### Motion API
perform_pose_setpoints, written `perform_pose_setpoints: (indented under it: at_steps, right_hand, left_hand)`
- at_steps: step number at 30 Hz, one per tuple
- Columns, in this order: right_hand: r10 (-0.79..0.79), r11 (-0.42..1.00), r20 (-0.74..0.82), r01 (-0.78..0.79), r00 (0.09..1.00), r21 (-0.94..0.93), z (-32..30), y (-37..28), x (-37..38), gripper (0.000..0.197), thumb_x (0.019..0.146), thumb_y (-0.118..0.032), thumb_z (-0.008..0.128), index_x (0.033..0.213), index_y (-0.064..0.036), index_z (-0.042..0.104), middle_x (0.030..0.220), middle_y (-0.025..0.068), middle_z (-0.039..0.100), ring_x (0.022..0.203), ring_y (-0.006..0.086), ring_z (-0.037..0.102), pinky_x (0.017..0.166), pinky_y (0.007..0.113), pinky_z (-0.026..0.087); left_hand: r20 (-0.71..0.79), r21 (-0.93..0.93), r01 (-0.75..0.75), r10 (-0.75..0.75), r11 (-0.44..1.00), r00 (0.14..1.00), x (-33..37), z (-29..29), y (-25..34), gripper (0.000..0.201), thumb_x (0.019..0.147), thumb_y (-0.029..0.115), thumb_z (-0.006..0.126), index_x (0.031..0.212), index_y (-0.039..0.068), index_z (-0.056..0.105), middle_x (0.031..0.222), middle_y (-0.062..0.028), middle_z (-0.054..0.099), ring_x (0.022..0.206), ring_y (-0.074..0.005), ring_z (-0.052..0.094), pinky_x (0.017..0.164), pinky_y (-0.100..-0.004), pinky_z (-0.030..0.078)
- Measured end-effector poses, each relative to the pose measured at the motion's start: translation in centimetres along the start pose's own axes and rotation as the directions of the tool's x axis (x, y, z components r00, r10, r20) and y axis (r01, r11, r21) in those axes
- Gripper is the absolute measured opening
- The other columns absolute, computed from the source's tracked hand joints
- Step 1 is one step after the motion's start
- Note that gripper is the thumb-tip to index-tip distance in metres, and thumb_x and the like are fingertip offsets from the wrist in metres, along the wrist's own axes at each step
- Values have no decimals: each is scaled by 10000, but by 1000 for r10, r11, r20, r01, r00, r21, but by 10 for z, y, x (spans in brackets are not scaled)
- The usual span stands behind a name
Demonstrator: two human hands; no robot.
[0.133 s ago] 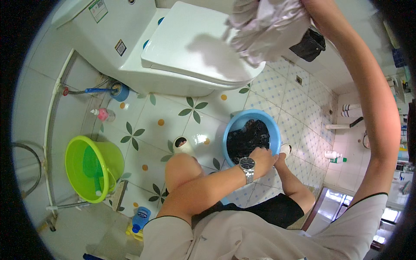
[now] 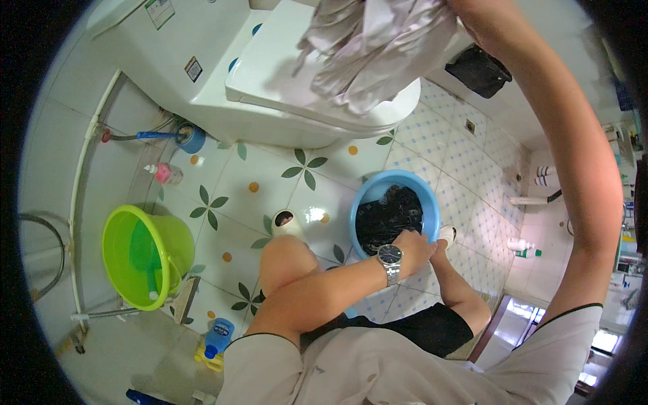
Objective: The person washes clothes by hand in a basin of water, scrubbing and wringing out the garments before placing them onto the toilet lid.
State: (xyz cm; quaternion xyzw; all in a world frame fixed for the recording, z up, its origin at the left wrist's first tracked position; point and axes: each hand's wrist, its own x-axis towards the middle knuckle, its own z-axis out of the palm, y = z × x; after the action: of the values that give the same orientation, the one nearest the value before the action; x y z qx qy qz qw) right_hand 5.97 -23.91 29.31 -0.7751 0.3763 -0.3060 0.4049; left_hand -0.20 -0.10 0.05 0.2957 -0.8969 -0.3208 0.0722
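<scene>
Up at the top edge, my right hand (image 2: 464, 11) grips a bunched pale pinkish-grey cloth garment (image 2: 378, 57). It hangs in folds over the white toilet lid (image 2: 273, 57); the fingers are mostly out of the picture. My left hand (image 2: 413, 248), with a metal-band watch (image 2: 389, 258) on its wrist, lies closed at the near rim of a round blue basin (image 2: 356, 223). Its fingers are curled downward, and what they hold, if anything, is hidden. Dark, wet-looking black cloth (image 2: 388, 219) lies bunched inside the basin.
A lime-green bucket (image 2: 182, 236) with a green scoop (image 2: 145, 256) stands left. Near it are a pink bottle (image 2: 165, 173), a blue bottle (image 2: 218, 337) and a toilet brush holder (image 2: 191, 137). A black bag (image 2: 479, 71) hangs right of the toilet; white bottles (image 2: 520, 244) stand far right.
My right hand and the pale garment have shifted left over the toilet, and the garment hangs a little lower. My left hand stays at the basin rim.
</scene>
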Motion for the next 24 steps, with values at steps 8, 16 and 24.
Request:
perform_pose_setpoints:
  at_steps: [8,16,24]
  right_hand:
    - [15,965,48,-2,999,-264,-17,45,-36,409,858,-185,563,1235,-29,590,1069,65,648,938,157,586,860,286,458]
    - [225,919,-244,-289,943,-268,-79,133,-126,476,863,-186,544,1298,7,567,1169,85,654,1057,167,593,958,295,435]
    - [568,788,-455,-612,686,61,-70,256,-291,519,899,-185,598,1365,20,497,1251,138,617,1118,225,581,984,337,440]
  left_hand:
    - [-21,-88,1,-3,996,1000,-1,-6,7,289,918,173,545,1159,34,625,934,-173,663,848,-330,667,675,-430,533]
    - [-59,-108,27,-33,994,998,-4,3,3,284,885,121,538,1132,28,643,967,-187,662,870,-337,662,733,-434,510]
    - [3,15,5,-5,1000,1000,-10,-8,5,241,868,156,570,1069,46,645,967,-162,669,878,-316,676,701,-427,522]
